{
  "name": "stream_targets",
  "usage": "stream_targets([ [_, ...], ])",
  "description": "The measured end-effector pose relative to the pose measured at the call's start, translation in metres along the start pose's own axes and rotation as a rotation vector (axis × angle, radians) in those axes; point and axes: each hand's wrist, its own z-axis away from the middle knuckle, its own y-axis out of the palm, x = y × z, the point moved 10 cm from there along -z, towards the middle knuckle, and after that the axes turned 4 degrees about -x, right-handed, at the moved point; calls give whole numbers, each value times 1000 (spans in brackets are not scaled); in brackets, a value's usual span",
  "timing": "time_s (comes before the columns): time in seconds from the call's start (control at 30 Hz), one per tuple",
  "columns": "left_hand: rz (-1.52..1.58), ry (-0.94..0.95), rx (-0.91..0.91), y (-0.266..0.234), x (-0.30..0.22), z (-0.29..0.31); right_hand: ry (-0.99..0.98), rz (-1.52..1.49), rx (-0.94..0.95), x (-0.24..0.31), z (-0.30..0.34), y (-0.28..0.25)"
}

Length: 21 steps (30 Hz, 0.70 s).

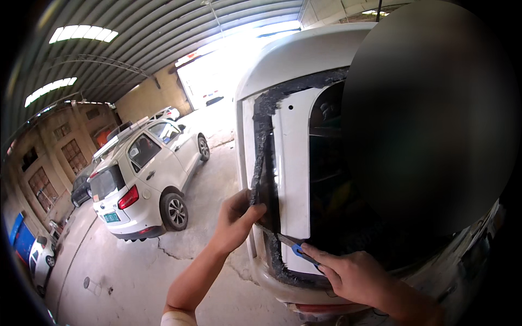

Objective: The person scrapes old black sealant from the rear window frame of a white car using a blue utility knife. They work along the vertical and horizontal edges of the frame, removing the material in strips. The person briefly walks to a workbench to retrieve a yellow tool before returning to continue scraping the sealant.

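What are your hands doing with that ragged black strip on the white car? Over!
Left hand pinching ragged black rubbery-looking strip. Right hand gripping blue-handled, metal-bladed knife, blade lower than left hand. Dark round blur hiding view's right side.

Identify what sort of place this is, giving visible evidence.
Probably a vehicle repair workshop: corrugated roofing overhead, a parked white hatchback, and a blue-handled knife at the black strip on another white vehicle.

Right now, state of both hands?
Left hand: closed, pinching the ragged black strip.
Right hand: closed, holding the blue-handled knife.
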Motion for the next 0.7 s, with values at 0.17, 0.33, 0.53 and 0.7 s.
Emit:
stream_targets([
  [0.17, -64, -8, -28, 2, 0, 1, 29, 52, -20, 13, -1, -11],
  [0.33, -67, -38, -29, 11, 2, 7, -9, -71, -132, 9, 2, -20],
  [0.53, -55, -14, -59, 3, 8, 17, -40, -559, -438, -6, 18, -56],
  [0.7, -40, -5, -63, 6, 5, 15, 38, -931, -875, -30, 31, -39],
])
